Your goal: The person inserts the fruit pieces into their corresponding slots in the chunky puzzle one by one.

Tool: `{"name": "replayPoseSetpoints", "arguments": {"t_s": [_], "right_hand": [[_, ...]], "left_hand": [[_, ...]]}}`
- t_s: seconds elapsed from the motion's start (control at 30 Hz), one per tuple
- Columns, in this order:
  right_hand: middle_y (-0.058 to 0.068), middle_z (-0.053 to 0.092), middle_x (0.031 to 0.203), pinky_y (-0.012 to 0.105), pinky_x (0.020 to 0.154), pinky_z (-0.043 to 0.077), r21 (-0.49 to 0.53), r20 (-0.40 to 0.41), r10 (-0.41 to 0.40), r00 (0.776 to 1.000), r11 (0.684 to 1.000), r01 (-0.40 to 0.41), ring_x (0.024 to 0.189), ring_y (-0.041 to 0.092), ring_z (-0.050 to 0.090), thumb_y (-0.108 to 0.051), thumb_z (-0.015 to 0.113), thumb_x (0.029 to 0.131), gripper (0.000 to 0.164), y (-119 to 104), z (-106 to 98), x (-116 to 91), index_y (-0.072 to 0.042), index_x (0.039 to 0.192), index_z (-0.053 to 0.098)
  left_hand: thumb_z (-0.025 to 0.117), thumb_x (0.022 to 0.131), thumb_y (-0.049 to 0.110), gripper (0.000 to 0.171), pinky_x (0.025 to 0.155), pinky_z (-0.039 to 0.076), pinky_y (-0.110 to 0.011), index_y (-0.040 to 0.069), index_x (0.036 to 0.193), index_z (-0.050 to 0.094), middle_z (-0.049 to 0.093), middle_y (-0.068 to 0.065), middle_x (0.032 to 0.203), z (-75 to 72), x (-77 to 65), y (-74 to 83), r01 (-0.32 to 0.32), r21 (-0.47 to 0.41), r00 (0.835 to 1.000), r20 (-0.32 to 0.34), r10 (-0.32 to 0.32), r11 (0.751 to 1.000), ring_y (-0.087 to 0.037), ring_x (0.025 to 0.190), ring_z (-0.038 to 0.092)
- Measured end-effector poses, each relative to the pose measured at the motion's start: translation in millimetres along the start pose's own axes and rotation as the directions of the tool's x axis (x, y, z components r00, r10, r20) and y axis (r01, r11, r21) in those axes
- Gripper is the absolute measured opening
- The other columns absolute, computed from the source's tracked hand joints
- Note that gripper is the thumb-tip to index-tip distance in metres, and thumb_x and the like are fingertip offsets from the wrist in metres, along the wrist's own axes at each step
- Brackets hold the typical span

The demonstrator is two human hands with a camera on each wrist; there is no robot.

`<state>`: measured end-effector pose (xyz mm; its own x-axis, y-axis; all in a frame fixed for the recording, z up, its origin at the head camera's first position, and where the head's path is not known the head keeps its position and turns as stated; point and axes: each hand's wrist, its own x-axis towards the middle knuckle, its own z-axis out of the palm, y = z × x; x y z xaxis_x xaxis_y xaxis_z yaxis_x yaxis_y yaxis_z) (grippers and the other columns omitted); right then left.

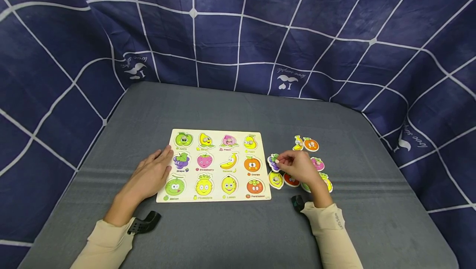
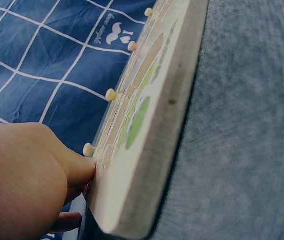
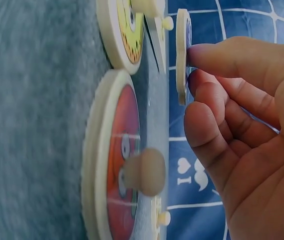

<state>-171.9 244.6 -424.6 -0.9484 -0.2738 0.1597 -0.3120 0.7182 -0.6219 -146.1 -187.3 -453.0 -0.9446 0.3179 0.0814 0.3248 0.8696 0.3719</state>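
A fruit puzzle board (image 1: pixel 215 198) lies flat, its printed fruit in rows with names beneath. Small knobs stand up along its far row in the left wrist view. My left hand (image 1: pixel 152 172) rests along the board's left edge, its thumb (image 2: pixel 79 167) touching the side. Just right of the board, my right hand (image 1: pixel 299 165) pinches a purple grape puzzle piece (image 1: pixel 273 162) by its knob. In the right wrist view this piece (image 3: pixel 181 60) is seen edge-on, raised above the loose pieces. A lemon piece (image 1: pixel 276 181) and a red persimmon piece (image 1: pixel 291 180) lie close below that hand.
Around the right hand lie a banana piece (image 1: pixel 298 143), an orange piece (image 1: pixel 311 144), a pink piece (image 1: pixel 318 163) and a yellow piece (image 1: pixel 327 183). A green piece (image 1: pixel 305 187) is partly hidden by the wrist. Blue checked cloth (image 1: pixel 223 33) surrounds the grey table (image 1: pixel 208 236).
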Motion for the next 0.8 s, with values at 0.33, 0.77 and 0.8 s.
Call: {"name": "replayPoseSetpoints", "arguments": {"t_s": [0.33, 0.77, 0.8], "right_hand": [[-0.006, 0.058, 0.065, 0.024, 0.051, 0.045, -0.02, 0.062, -0.005, 0.998, 1.0, 0.007, 0.058, 0.009, 0.054, -0.012, 0.073, 0.076, 0.006, -7, 8, 11, -0.01, 0.079, 0.068], [-0.006, 0.059, 0.065, 0.023, 0.052, 0.046, 0.035, 0.112, -0.026, 0.993, 0.999, 0.022, 0.058, 0.009, 0.054, -0.013, 0.074, 0.076, 0.007, -23, 30, 23, -0.011, 0.078, 0.068], [-0.006, 0.059, 0.065, 0.023, 0.052, 0.046, 0.036, 0.114, -0.026, 0.993, 0.999, 0.022, 0.058, 0.009, 0.054, -0.013, 0.074, 0.075, 0.007, -24, 32, 23, -0.012, 0.078, 0.068]], "left_hand": [[0.048, 0.093, 0.012, 0.049, 0.095, 0.021, -0.063, -0.006, 0.137, 0.035, 0.029, -0.021, 0.144, 1.1, -0.1, -0.6, 0.007, -0.001, 1.0, 0.005, -0.007, 1.0, -0.046, 0.128, 0.025], [0.048, 0.093, 0.012, 0.05, 0.096, 0.021, -0.062, -0.005, 0.138, 0.035, 0.028, -0.02, 0.145, 1.0, 0.6, 0.6, 0.021, 0.0, 1.0, 0.009, -0.021, 1.0, -0.045, 0.129, 0.025], [0.048, 0.093, 0.012, 0.05, 0.096, 0.021, -0.062, -0.005, 0.138, 0.035, 0.028, -0.02, 0.145, 0.9, 0.5, 0.6, 0.021, 0.0, 1.0, 0.01, -0.021, 1.0, -0.045, 0.129, 0.024]]}}
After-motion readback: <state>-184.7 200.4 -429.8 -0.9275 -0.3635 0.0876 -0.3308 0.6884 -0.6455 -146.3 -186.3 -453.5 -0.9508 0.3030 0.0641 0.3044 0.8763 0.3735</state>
